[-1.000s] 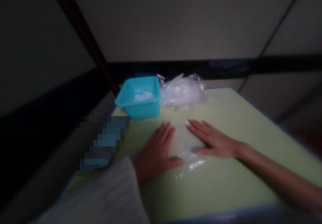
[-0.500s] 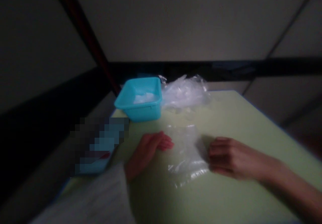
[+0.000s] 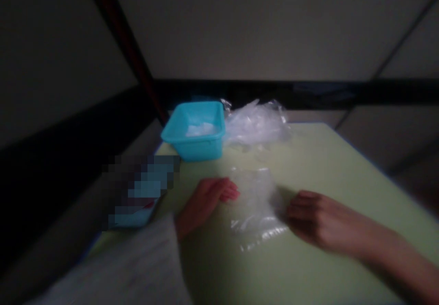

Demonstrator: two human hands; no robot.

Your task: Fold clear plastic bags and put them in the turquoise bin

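A clear plastic bag (image 3: 255,204) lies flat on the pale green table (image 3: 325,168). My left hand (image 3: 206,200) rests at the bag's left edge with its fingers curled under. My right hand (image 3: 313,218) sits at the bag's right edge, its fingers bent into a loose fist against the plastic. Whether either hand pinches the bag is too dim and blurred to tell.
A turquoise plastic tub (image 3: 195,129) with something white inside stands at the table's far left corner. A crumpled heap of clear plastic bags (image 3: 257,122) lies beside it. A blurred-out object (image 3: 137,190) sits at the left edge. A light sleeve (image 3: 130,264) covers my left arm.
Both hands lay flat with fingers spread on the bag a second ago. They have slid apart to its left and right edges and curled their fingers.
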